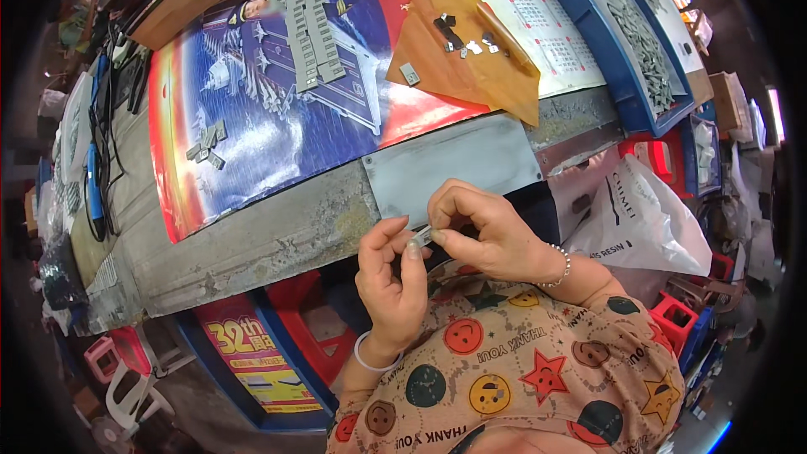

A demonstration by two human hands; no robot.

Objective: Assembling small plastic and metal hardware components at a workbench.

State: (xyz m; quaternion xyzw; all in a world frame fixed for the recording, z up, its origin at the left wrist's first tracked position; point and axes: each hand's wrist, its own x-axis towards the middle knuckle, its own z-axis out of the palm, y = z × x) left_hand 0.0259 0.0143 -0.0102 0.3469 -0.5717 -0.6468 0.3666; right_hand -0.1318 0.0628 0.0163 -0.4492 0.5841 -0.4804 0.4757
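Note:
A small grey metal piece (422, 236) is pinched between my two hands, just in front of the workbench's near edge. My left hand (392, 273) grips it between thumb and fingertips, with a white bangle at the wrist. On the other side my right hand (483, 231) closes thumb and forefinger on the same piece; a beaded bracelet circles that wrist. Fingers partly cover the piece, so its exact kind cannot be made out. Right beyond my hands lies a flat grey-white plate (454, 161) at the bench edge.
Rows of grey rectangular pieces (304, 25) lie on a poster, with a small loose pile (208, 147) at left. Brown paper (462, 76) carries black and silvery bits. A blue bin (626, 59) of small parts stands right. Blue-handled tools (95, 185) lie far left.

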